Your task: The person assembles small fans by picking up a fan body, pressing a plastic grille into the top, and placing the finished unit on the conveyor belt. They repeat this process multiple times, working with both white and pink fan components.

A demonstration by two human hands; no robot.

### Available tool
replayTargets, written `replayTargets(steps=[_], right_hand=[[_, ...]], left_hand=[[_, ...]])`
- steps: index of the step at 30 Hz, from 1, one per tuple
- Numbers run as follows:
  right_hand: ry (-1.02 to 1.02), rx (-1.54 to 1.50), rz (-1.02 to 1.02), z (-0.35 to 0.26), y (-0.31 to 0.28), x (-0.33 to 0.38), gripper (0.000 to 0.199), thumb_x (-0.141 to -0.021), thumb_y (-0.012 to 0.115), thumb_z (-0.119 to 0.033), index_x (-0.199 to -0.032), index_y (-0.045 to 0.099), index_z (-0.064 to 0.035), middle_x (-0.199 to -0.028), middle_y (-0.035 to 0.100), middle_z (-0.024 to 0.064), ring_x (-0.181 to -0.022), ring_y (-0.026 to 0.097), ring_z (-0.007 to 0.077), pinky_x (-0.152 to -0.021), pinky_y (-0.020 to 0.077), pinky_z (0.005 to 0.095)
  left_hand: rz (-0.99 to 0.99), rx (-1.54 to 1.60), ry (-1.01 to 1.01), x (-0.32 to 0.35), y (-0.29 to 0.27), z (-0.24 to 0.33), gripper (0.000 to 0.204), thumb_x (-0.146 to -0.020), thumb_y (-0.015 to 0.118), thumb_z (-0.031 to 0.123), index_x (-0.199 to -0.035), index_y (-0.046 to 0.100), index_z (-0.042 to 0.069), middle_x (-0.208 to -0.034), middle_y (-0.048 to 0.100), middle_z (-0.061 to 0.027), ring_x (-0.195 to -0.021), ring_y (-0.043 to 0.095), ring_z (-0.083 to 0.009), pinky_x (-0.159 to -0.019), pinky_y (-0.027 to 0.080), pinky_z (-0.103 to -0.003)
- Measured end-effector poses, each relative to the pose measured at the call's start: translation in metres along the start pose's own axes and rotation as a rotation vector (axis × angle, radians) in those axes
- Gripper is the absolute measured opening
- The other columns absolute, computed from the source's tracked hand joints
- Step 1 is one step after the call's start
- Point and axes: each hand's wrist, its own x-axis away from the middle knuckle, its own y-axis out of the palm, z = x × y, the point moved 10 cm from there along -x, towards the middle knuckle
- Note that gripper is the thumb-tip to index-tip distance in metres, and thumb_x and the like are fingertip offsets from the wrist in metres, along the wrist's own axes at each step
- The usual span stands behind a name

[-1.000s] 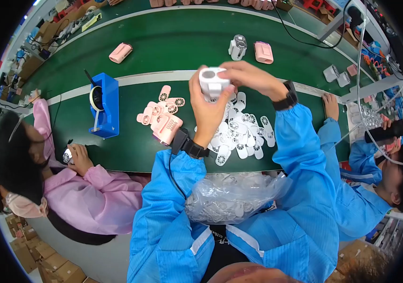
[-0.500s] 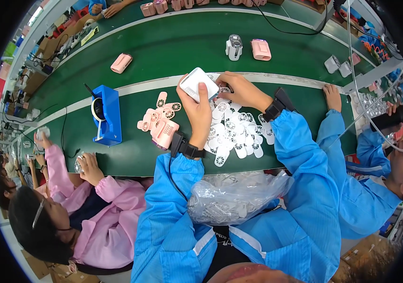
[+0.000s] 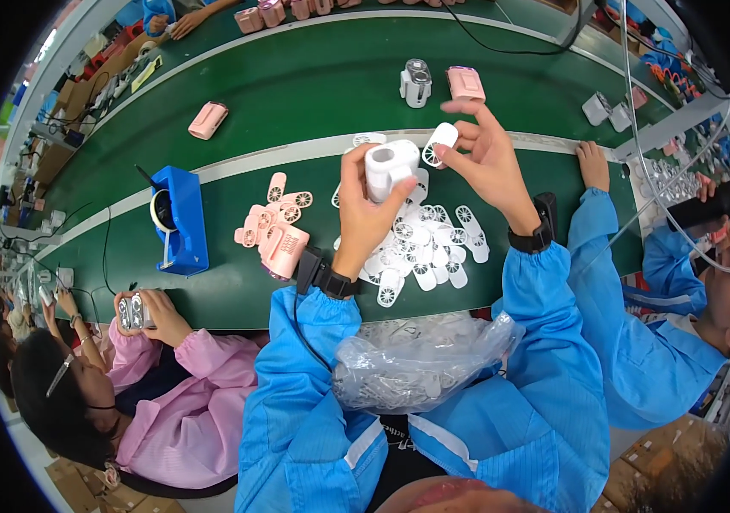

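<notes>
My left hand [image 3: 361,224] is closed around a white device housing [image 3: 391,164], whose end with a dark round recess faces up. Just right of it, my right hand [image 3: 493,167] pinches a white oblong cover [image 3: 440,145] with a round spoked grille at one end, and its other fingers are raised. The housing and this cover are apart. Beneath both hands spreads a loose pile of similar white covers [image 3: 420,248]. Left of my left wrist lie several pink covers [image 3: 275,209] and a pink housing [image 3: 284,251] with vent slots.
A blue tape dispenser [image 3: 184,221] stands at the left. Across the pale strip, a white device [image 3: 416,83] and two pink devices [image 3: 466,84] [image 3: 208,120] rest on the green table [image 3: 314,94]. A clear plastic bag [image 3: 425,363] lies across my lap. Co-workers sit on both sides.
My left hand has turned the white housing from its flat vented face to its recessed end. My right hand has lifted a white cover off the pile. The left co-worker's hands have come together.
</notes>
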Motion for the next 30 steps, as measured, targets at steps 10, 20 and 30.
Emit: replayTargets(steps=[10,20,30], right_hand=[[-0.17,0.124,0.199,-0.001,-0.002,0.037,0.018,-0.097,0.074,0.002,-0.115,0.075,0.0039,-0.112,0.07,0.0086,-0.1,0.07,0.015,-0.085,0.0594,0.0292],[-0.396,0.559,0.042,-0.037,0.012,0.06,0.03,-0.088,0.078,0.004,-0.118,0.078,0.0025,-0.115,0.071,0.014,-0.101,0.074,0.0237,-0.086,0.0605,0.0307],[-0.371,0.576,0.027,-0.038,0.021,0.065,0.03,-0.088,0.078,0.004,-0.118,0.078,0.0025,-0.121,0.073,0.0158,-0.106,0.073,0.0277,-0.09,0.0606,0.0366]], left_hand=[[-0.237,-0.083,0.066,0.016,0.027,0.004,0.075,-0.08,0.096,0.016,-0.14,0.053,0.001,-0.129,0.066,-0.0143,-0.117,0.068,-0.0213,-0.1,0.056,-0.035],[-0.306,-0.061,0.076,0.013,0.027,0.007,0.08,-0.082,0.095,0.019,-0.148,0.053,0.002,-0.126,0.069,-0.0115,-0.115,0.069,-0.021,-0.099,0.056,-0.035],[-0.248,-0.036,0.1,0.016,0.022,0.006,0.074,-0.084,0.093,0.021,-0.145,0.053,0.003,-0.124,0.068,-0.0125,-0.112,0.069,-0.021,-0.098,0.056,-0.035]])
